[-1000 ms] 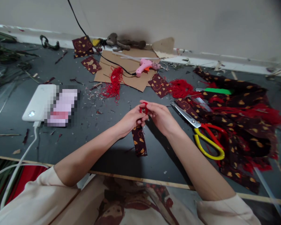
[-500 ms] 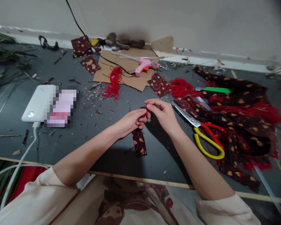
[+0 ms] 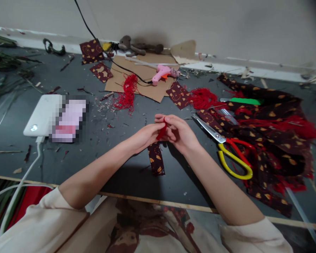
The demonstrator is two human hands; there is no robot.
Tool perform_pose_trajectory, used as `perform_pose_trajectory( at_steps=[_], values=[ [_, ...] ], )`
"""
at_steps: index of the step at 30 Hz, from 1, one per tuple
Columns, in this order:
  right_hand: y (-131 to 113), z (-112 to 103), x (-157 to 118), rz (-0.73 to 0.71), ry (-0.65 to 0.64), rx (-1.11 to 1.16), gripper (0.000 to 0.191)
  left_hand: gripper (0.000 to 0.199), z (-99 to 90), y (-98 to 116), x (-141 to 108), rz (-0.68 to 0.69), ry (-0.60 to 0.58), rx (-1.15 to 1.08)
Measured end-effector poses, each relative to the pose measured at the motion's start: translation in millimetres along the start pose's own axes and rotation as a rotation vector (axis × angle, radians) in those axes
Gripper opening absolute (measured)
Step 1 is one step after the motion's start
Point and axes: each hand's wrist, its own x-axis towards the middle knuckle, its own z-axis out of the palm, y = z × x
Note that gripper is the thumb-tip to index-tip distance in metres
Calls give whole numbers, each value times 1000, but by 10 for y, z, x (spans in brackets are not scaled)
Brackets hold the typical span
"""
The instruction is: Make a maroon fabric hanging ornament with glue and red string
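Observation:
A small bundle of red thread (image 3: 162,134) is pinched between both hands above the table. My left hand (image 3: 148,135) is closed on it from the left. My right hand (image 3: 183,133) grips its upper end, thumb and fingers together, with the other fingers curled. Just below them a dark maroon fabric strip (image 3: 156,161) with gold leaf shapes lies on the table; its far end is hidden under my hands. To the right, scissors (image 3: 221,140) with one red and one yellow handle loop lie with their blades parted slightly, touching patterned fabric.
A pink glue gun (image 3: 161,73) rests on cardboard (image 3: 144,88) at the back, beside tangled red threads (image 3: 129,92). Patterned fabric (image 3: 276,140) and red threads are heaped on the right. On the left lie a white power bank (image 3: 42,114) with a cable and a phone (image 3: 71,119).
My right hand has turned, and its fingers now reach further left behind the red thread. More of the thread shows, hanging down between my hands. The fabric strip and scissors have stayed put.

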Motion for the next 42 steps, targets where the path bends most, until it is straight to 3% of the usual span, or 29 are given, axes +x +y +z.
perform_pose_trajectory(
  at_steps=[8,15,20,26,35,39,42],
  values=[
    [-1,6,-13,-24,-11,34,7,22,17,-5,21,14,15,-83],
    [24,22,2,-10,19,70,10,18,13,-17,31,2,89,-13],
    [44,46,8,-7,9,147,11,21,-5,-23,36,-19,74,-17],
    [65,39,4,-5,-6,89,15,19,20,-14,3,10,104,13],
    [104,43,46,-110,32,165,10,25,58,8,-14,38,111,122],
    [64,49,8,-140,40,71,12,28,54,15,-31,61,128,229],
    [-145,-84,-177,-177,4,-224,28,31,53,25,-51,79,147,269]
  ],
)
